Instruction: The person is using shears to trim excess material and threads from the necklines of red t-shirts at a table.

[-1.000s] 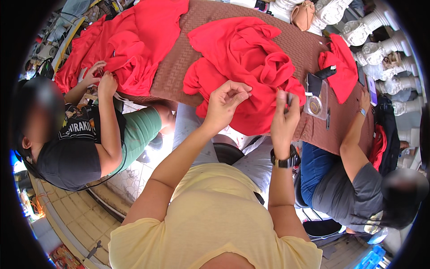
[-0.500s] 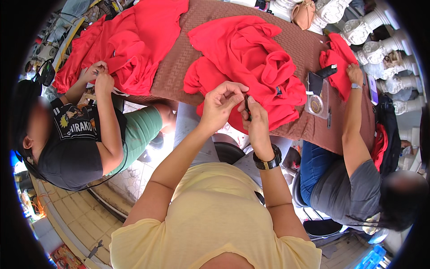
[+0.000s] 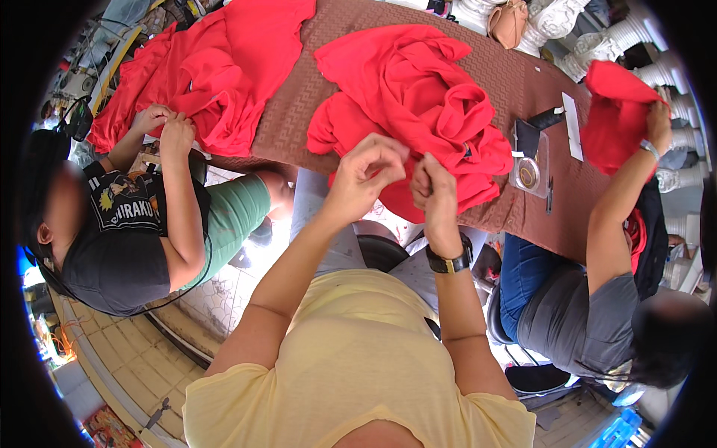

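Note:
In front of me a heap of red cloth (image 3: 407, 86), likely a garment, lies bunched on the brown table cover, its near part hanging over the edge. My left hand (image 3: 367, 173) is raised over its near side with thumb and fingertips pinched together. What they pinch, if anything, is too small to make out. Close beside it, my right hand (image 3: 435, 188), with a watch (image 3: 449, 261) at the wrist, is curled into a fist. Its fingers cover whatever is in it. A small dark spot, perhaps a label (image 3: 468, 151), shows on the cloth.
A clear plastic box (image 3: 529, 175), a black case (image 3: 526, 138), a white strip (image 3: 572, 127) and a dark pen-like item (image 3: 550, 196) lie at right. Co-workers sit on both sides, handling red cloth (image 3: 224, 97) at left and a red piece (image 3: 620, 112) at right.
My right hand has turned and drawn slightly right; the small dark tool seen in it no longer shows. The right co-worker has lifted the red piece to the right, uncovering the white strip.

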